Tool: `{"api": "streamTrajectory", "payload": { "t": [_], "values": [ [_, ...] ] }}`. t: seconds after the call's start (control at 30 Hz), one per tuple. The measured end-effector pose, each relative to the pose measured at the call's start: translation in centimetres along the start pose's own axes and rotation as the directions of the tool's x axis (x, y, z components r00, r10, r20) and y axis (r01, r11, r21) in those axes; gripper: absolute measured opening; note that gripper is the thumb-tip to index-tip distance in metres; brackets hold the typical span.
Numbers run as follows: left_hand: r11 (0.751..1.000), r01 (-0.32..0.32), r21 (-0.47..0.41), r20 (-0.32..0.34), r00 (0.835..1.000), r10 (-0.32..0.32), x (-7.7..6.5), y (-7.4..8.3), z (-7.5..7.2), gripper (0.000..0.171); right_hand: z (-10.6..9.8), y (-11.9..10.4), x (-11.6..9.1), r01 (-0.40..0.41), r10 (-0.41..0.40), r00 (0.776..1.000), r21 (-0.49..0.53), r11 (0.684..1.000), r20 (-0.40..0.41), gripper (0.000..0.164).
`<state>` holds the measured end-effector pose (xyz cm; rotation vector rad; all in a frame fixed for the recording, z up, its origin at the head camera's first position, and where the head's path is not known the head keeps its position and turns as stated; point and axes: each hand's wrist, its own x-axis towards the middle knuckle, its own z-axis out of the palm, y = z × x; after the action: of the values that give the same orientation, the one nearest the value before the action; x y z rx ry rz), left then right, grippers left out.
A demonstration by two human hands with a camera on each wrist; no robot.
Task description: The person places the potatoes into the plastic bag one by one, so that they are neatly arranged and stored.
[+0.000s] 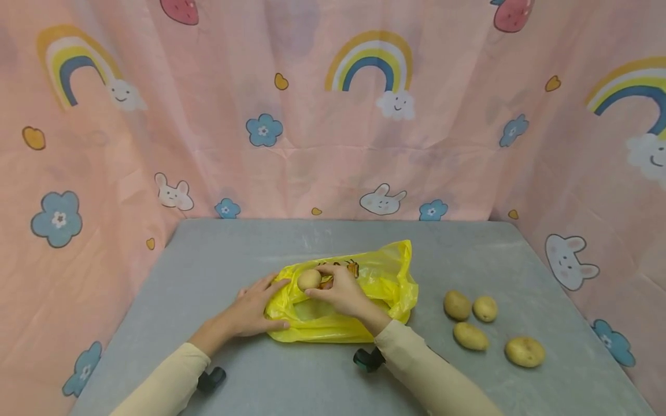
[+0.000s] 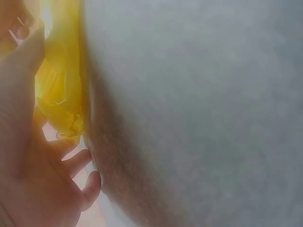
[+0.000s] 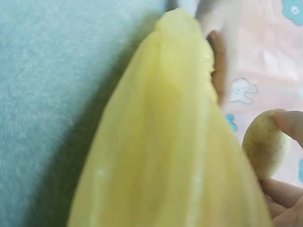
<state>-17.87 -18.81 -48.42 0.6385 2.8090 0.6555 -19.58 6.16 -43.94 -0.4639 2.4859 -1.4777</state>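
A yellow plastic bag (image 1: 333, 332) lies on the table with its opening facing up. Between thumb and fingers, my right hand (image 1: 346, 294) pinches a small round potato (image 1: 309, 279) above the bag's opening. The same potato (image 3: 265, 144) shows speckled skin in the right wrist view, beside the bag's side (image 3: 161, 142). My left hand (image 1: 255, 309) rests against the bag's left end, fingers spread and thumb along its near edge. From the left wrist, that hand (image 2: 42, 175) appears beside the yellow plastic (image 2: 64, 71). What lies inside the bag is hidden.
To the right of the bag lie several loose potatoes: a darker one (image 1: 457, 305), a small one (image 1: 485, 309), an oval one (image 1: 470, 336) and another (image 1: 525, 352) nearer the front. A pink patterned curtain (image 1: 312, 173) surrounds the grey table (image 1: 229, 242) at the back and sides.
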Motion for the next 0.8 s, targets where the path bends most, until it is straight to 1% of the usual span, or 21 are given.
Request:
{"api": "streamTrajectory", "payload": {
  "t": [0.17, 0.3, 0.4, 0.57, 0.8],
  "values": [
    [1.0, -0.002, -0.001, -0.004, 1.0, 0.002, 0.0, 0.1, 0.0, 0.093, 0.9, 0.5, 0.7, -0.025, 0.026, 1.0, -0.093, 0.995, 0.008, 0.061],
    [1.0, -0.006, 0.0, -0.007, 1.0, 0.006, 0.0, 0.1, 0.0, 0.092, 1.3, 0.8, 1.1, -0.039, 0.041, 0.999, -0.172, 0.984, 0.006, 0.062],
    [1.0, -0.007, 0.001, -0.01, 1.0, 0.007, 0.0, 0.1, 0.0, 0.092, 1.6, 0.9, 1.2, -0.045, 0.049, 0.999, -0.231, 0.972, 0.012, 0.061],
    [1.0, -0.001, 0.008, -0.006, 1.0, 0.001, -0.1, 0.1, 0.1, 0.093, 2.0, 1.0, 1.2, -0.029, 0.042, 0.999, -0.311, 0.95, 0.035, 0.06],
    [1.0, -0.005, 0.004, -0.012, 1.0, 0.005, 0.0, 0.0, 0.2, 0.093, 2.2, 1.1, 1.2, -0.047, 0.069, 0.997, -0.386, 0.921, 0.044, 0.061]
  ]
}}
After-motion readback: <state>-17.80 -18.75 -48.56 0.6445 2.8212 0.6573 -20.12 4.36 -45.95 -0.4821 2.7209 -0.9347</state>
